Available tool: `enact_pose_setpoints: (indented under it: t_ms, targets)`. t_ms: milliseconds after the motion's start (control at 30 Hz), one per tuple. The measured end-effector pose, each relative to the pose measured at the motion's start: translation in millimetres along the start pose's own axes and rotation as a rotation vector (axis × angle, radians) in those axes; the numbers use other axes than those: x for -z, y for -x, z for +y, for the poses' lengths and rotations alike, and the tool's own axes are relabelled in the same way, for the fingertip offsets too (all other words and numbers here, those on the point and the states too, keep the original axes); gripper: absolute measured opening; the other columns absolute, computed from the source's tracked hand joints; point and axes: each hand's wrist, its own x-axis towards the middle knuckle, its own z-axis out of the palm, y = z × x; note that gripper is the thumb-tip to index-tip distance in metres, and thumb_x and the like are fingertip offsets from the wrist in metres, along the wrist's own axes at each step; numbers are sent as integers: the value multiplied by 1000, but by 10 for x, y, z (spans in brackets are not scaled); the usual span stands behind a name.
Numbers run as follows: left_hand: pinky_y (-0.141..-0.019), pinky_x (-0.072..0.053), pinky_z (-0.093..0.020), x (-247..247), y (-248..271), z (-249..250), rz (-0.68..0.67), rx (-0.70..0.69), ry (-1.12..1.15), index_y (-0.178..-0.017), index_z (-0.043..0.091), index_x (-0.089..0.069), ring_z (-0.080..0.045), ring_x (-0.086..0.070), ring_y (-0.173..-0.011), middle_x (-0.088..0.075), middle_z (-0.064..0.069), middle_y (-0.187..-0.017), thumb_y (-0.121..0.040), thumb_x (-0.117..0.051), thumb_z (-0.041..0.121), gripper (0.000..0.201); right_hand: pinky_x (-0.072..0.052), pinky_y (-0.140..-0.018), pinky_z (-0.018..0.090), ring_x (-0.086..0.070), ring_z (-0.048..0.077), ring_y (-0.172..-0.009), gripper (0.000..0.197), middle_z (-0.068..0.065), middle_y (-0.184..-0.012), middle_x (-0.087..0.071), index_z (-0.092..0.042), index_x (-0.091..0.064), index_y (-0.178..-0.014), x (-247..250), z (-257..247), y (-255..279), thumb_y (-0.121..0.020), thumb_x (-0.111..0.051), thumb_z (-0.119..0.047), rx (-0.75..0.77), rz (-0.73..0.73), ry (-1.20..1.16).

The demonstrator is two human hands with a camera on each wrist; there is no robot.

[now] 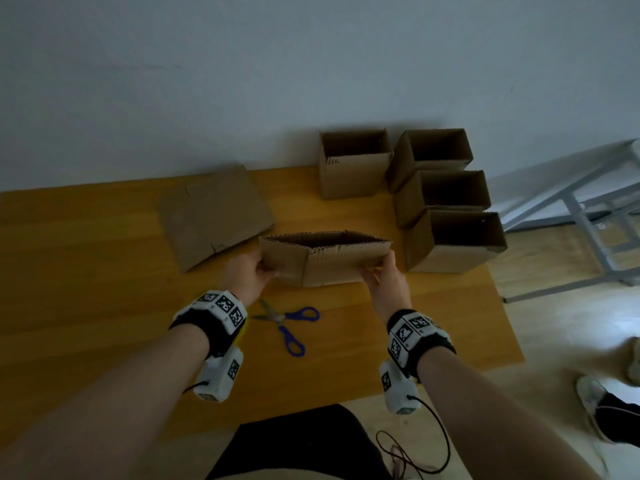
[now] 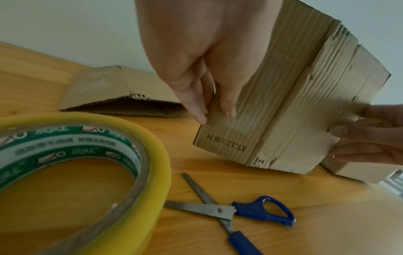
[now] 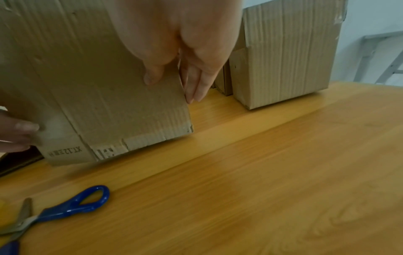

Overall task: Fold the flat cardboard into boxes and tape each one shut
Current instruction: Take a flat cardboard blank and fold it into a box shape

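You are holding a half-opened cardboard box (image 1: 325, 259) just above the wooden table (image 1: 104, 306), near its middle, its open top facing up and its walls pushed into a narrow diamond shape. Printed text reads upside down at its lower left corner in the left wrist view. Your left hand (image 1: 247, 277) pinches the box's left end, thumb on the near face and fingers behind it. Your right hand (image 1: 386, 280) pinches the box's right end the same way, thumb on the near face, fingers wrapped round the edge.

Just left of the box and a little farther from you, a flattened piece of cardboard (image 1: 214, 216) lies on the table. Just right of the box stands an assembled open-topped box (image 1: 453, 242), the nearest of a row of three (image 1: 441, 195) running away from you toward the wall (image 1: 242, 81). A fourth open box (image 1: 353, 164) stands beyond the held box, beside the farthest in the row.

Nearer to you than the box, blue-handled scissors (image 1: 289, 323) lie on the table with their blades spread. A roll of yellow tape (image 2: 82, 172) sits left of the scissors, under your left wrist. Off the table's right edge, a grey metal frame (image 1: 581, 209) stands on the floor.
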Motion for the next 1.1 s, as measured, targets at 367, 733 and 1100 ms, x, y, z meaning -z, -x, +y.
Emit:
enact_pose_setpoints:
  t_ms: [367, 733, 1100]
  targets:
    - [-90, -42, -27, 24, 61, 13, 48, 57, 294, -129, 9, -48, -22, -56, -112, -59, -7, -120, -93, -54, 14, 37, -52, -81, 35, -60, 27, -107, 30, 13, -118, -61, -9, -39, -121, -156, -10, -21, -96, -53, -18, 28, 11, -12]
    - [-105, -39, -46, 66, 123, 53, -182, 307, 776, -137, 29, -45, -18, -48, -125, -49, -1, -139, -89, -25, 69, 66, -53, -90, 40, -58, 22, -115, 37, 10, -126, -59, -14, -39, -128, -300, -156, 65, -94, -56, -16, 143, -57, -62]
    - [-100, -42, -50, -173, -149, -298, -191, 357, 820, -127, 34, -52, -20, -57, -113, -62, 1, -121, -61, -30, 95, 93, -52, -78, 29, -61, 20, -99, 29, -2, -114, -59, -13, -46, -128, -346, -287, 223, -101, -34, -11, 103, -28, -138]
